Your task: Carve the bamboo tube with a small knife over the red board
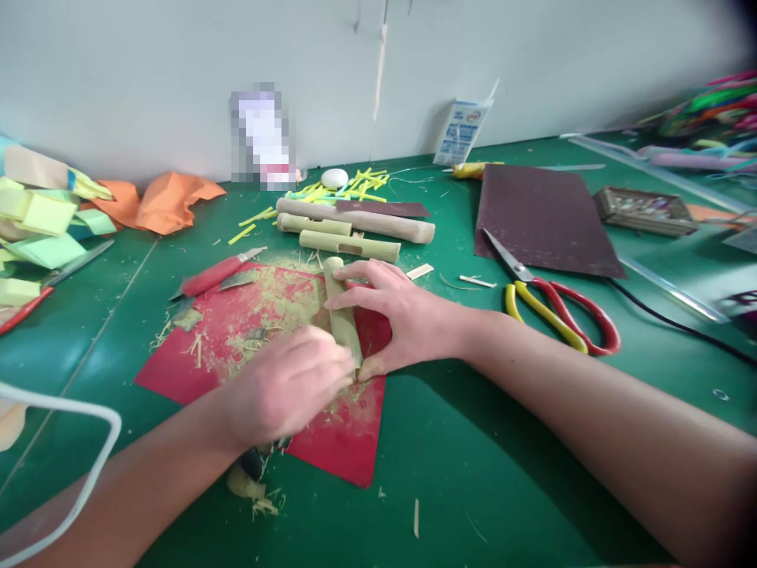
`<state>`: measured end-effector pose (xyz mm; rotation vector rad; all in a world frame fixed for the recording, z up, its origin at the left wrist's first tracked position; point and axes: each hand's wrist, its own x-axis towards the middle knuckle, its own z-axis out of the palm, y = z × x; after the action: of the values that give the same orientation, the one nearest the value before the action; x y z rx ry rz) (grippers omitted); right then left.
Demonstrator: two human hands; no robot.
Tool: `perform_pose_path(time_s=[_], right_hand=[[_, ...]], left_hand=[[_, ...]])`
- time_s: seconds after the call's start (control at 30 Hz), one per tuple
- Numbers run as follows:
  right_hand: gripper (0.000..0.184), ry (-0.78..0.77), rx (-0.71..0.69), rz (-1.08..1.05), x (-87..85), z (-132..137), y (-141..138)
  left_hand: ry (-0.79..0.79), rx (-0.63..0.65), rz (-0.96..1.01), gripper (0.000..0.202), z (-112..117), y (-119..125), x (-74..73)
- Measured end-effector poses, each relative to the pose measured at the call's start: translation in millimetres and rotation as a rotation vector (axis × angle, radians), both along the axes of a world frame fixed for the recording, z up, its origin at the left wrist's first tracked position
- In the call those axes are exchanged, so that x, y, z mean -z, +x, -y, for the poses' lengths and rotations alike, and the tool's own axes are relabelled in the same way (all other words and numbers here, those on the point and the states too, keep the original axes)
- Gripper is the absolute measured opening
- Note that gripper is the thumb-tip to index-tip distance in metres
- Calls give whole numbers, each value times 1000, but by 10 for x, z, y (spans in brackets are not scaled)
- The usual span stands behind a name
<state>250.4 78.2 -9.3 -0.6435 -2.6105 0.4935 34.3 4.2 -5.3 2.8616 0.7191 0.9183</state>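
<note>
Pale grey wall (147,55), near-vertical seam (380,75); green tabletop (473,489) against wall; whitish glare (693,272) at right

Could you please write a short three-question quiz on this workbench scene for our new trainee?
1. Which hand holds the bamboo piece with thumb and fingers spread apart?
2. True or false: the scissors lie on the red sheet.
3. Which of these lies among the yellow strips? A) red-handled knife B) white oval object C) crumpled orange sheet

Key:
1. The right hand.
2. False; the scissors lie apart from the red sheet, by the dark sheet.
3. B, the white oval object.
</note>
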Motion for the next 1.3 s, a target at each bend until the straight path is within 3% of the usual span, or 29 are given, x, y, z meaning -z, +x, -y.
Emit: perform_pose_path(time_s=[0.07,0.2,0.33,0.43,0.57,0.7,0.83,0.97,1.1,1.23,1.3], right_hand=[[78,15,-4,8,-3,4,-12],[80,35,-14,35,-10,11,-40],[80,61,-16,53,-17,13,-51],[81,60,-13,21,-20,13,-54],[83,52,-18,-13,-25,18,-58],[83,52,-10,13,-35,25,-59],[83,42,-10,38,-39,15,-53],[90,18,-28,96,-42,-2,-27],[94,-2,-24,118,-52,-5,-15],[92,-20,-32,128,-56,-8,-21],[92,-24,-33,126,-51,-11,-27]], left_hand=[[-2,-54,19,11,-2,-6,-5],[-6,4,-5,12,-6,-27,-13],[-6,-57,6,12,-12,-38,-11],[3,21,-21,12,-16,-34,-13],[-13,-51,-1,12,-31,-33,-19],[-18,16,-6,11,-32,-38,-22],[-20,-67,0,10,-32,-50,-23],[-26,20,-24,12,-30,-78,-15],[-28,-68,-12,13,-45,-97,2],[-4,31,-24,12,-28,-58,-8],[8,-5,-18,12,-39,-45,-8]])
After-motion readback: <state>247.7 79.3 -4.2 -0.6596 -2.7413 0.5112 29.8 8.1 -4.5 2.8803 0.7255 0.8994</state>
